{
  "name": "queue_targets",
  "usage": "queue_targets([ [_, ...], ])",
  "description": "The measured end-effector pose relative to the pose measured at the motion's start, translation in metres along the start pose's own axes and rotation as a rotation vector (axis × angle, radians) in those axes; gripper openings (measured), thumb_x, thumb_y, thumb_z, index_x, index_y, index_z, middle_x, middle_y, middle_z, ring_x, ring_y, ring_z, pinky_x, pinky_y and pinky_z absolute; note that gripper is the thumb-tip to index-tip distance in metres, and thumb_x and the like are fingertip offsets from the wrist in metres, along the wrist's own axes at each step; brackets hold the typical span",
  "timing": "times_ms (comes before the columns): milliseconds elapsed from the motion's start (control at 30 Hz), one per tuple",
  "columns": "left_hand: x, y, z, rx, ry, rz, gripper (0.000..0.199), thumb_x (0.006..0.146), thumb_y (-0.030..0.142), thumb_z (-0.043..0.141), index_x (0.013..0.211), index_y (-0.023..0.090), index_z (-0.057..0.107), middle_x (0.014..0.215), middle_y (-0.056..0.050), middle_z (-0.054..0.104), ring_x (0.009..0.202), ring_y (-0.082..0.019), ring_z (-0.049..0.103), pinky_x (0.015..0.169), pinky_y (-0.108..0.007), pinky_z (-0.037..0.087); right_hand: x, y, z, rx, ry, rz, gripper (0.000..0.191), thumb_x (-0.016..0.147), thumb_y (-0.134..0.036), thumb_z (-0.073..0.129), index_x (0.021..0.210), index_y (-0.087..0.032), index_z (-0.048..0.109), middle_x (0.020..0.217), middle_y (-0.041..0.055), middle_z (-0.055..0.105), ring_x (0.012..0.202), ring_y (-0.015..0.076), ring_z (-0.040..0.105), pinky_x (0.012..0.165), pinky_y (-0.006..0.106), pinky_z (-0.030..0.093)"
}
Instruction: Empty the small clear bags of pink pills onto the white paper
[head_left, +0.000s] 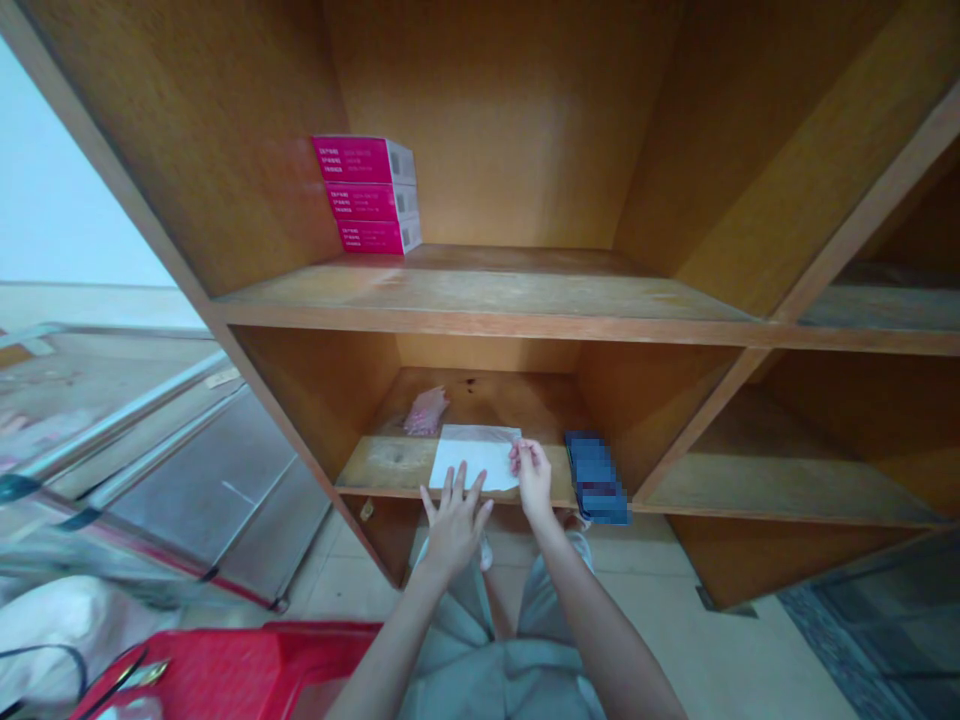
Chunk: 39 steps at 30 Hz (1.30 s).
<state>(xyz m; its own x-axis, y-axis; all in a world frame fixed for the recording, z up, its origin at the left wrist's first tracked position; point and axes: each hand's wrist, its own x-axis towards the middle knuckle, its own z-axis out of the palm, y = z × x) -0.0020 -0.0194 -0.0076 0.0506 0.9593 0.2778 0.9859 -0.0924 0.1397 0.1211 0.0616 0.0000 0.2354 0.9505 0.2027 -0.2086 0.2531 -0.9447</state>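
Note:
A flat white paper packet (474,460) lies on the lower wooden shelf (405,465), near its front edge. My right hand (534,478) pinches the packet's right edge between fingers and thumb. My left hand (454,525) has its fingers spread, with the fingertips at the packet's lower edge. A small pink packet (426,412) lies behind the white one. To the right of my right hand, a blurred blue flat object (596,478) sits over the shelf's front edge. Its details cannot be made out.
Three stacked magenta boxes (367,195) stand on the upper shelf (480,295) against the left wall. A red plastic basket (225,670) is at the bottom left, and a glass display case (127,450) is beyond the shelving's left side. Tiled floor lies below.

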Motion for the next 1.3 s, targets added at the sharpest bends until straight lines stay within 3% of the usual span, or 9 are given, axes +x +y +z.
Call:
queue_targets([
  [167, -0.001, -0.001, 0.002, 0.021, 0.011, 0.006, 0.047, 0.085, 0.036, 0.033, 0.131, 0.039, 0.023, 0.143, -0.002, 0.022, 0.130, -0.027, 0.018, 0.096, -0.063, 0.003, 0.031, 0.017, -0.001, 0.009, 0.032, 0.007, 0.029, 0.075, -0.045, 0.047, 0.068, -0.018, 0.052, 0.061, -0.0010, 0.054, 0.050, 0.0093, 0.044, 0.049, 0.022, 0.036],
  [300, -0.002, 0.003, 0.000, -0.004, 0.007, -0.023, 0.047, 0.086, 0.034, 0.034, 0.131, 0.038, 0.024, 0.143, -0.003, 0.021, 0.130, -0.027, 0.016, 0.096, -0.063, 0.001, 0.037, 0.025, -0.005, 0.047, 0.035, 0.067, 0.029, 0.073, -0.045, 0.050, 0.067, -0.017, 0.053, 0.061, -0.0008, 0.055, 0.049, 0.0089, 0.045, 0.051, 0.022, 0.036],
  [400, 0.004, 0.000, -0.012, -0.071, 0.020, -0.046, 0.046, 0.086, 0.036, 0.032, 0.132, 0.036, 0.025, 0.144, -0.004, 0.020, 0.131, -0.027, 0.015, 0.097, -0.063, 0.002, 0.036, 0.026, -0.007, 0.076, 0.026, 0.080, 0.028, 0.072, -0.044, 0.052, 0.070, -0.016, 0.053, 0.063, -0.0009, 0.056, 0.050, 0.0088, 0.045, 0.051, 0.021, 0.036],
  [600, 0.059, -0.041, -0.048, -0.142, 0.250, -0.241, 0.047, 0.084, 0.036, 0.033, 0.129, 0.022, 0.035, 0.135, -0.012, 0.036, 0.125, -0.027, 0.027, 0.099, -0.059, 0.000, 0.033, 0.025, -0.009, 0.102, -0.004, 0.055, 0.025, 0.074, -0.041, 0.051, 0.071, -0.016, 0.052, 0.065, -0.0017, 0.055, 0.053, 0.0087, 0.046, 0.053, 0.021, 0.036],
  [733, 0.105, -0.073, -0.050, -0.182, 0.187, -0.308, 0.045, 0.079, 0.037, 0.041, 0.121, 0.020, 0.044, 0.116, -0.013, 0.056, 0.112, -0.030, 0.044, 0.096, -0.062, 0.003, 0.033, 0.026, -0.009, 0.093, 0.001, 0.070, 0.026, 0.073, -0.041, 0.051, 0.071, -0.016, 0.052, 0.064, -0.0017, 0.054, 0.053, 0.0090, 0.046, 0.053, 0.021, 0.035],
  [833, 0.127, -0.086, -0.042, -0.188, 0.164, -0.322, 0.046, 0.077, 0.040, 0.043, 0.117, 0.019, 0.047, 0.110, -0.012, 0.059, 0.107, -0.033, 0.046, 0.094, -0.064, 0.004, 0.032, 0.025, -0.009, 0.091, -0.002, 0.063, 0.025, 0.073, -0.040, 0.051, 0.070, -0.016, 0.052, 0.064, -0.0014, 0.055, 0.053, 0.0089, 0.046, 0.054, 0.022, 0.036],
  [1133, 0.145, -0.097, -0.031, -0.243, 0.228, -0.309, 0.024, 0.072, 0.040, 0.049, 0.068, 0.020, 0.061, 0.078, -0.005, 0.065, 0.091, -0.028, 0.055, 0.093, -0.059, 0.013, 0.029, 0.021, -0.010, 0.079, 0.012, 0.058, 0.025, 0.072, -0.040, 0.052, 0.071, -0.016, 0.053, 0.065, -0.0008, 0.057, 0.054, 0.0094, 0.048, 0.055, 0.022, 0.036],
  [1233, 0.154, -0.106, -0.040, -0.411, 0.345, -0.355, 0.017, 0.071, 0.032, 0.050, 0.073, 0.019, 0.061, 0.079, -0.005, 0.065, 0.085, -0.024, 0.057, 0.091, -0.053, 0.024, 0.029, 0.021, -0.009, 0.080, 0.006, 0.048, 0.023, 0.073, -0.039, 0.051, 0.070, -0.016, 0.053, 0.065, -0.0006, 0.056, 0.054, 0.0096, 0.048, 0.056, 0.022, 0.036],
  [1300, 0.159, -0.112, -0.050, -0.660, 0.432, -0.380, 0.014, 0.068, 0.029, 0.051, 0.072, 0.017, 0.059, 0.074, -0.004, 0.064, 0.077, -0.020, 0.058, 0.082, -0.041, 0.037, 0.030, 0.021, -0.009, 0.076, 0.003, 0.046, 0.023, 0.074, -0.039, 0.051, 0.070, -0.016, 0.053, 0.064, -0.0006, 0.056, 0.054, 0.0099, 0.047, 0.055, 0.022, 0.036],
])
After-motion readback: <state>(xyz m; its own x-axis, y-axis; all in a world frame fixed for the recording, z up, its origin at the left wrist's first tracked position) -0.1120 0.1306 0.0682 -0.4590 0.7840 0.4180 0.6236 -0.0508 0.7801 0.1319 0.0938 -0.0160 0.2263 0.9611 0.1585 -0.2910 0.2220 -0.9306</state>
